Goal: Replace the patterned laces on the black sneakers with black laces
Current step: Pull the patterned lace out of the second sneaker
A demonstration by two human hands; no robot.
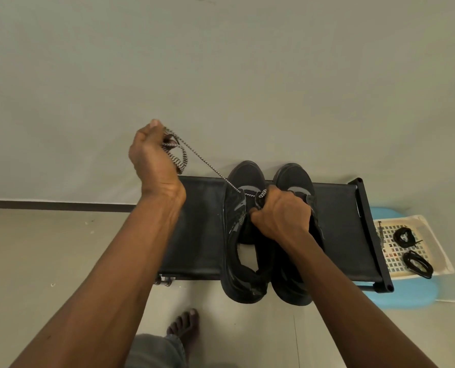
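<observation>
The patterned lace (207, 165) runs taut from the toe-end eyelets of one sneaker (233, 235) up to the left hand (152, 155), whose fingers curl round its bunched loops. The right hand (279, 216) clamps that sneaker's upper. It stands beside the other sneaker (294, 179) on a black rack (197, 221), with black laces (419, 264) on a mat (443, 265) to the right.

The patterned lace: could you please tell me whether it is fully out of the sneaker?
Not fully out: the patterned lace runs taut from the left hand to the lowest eyelets of the sneaker.
</observation>
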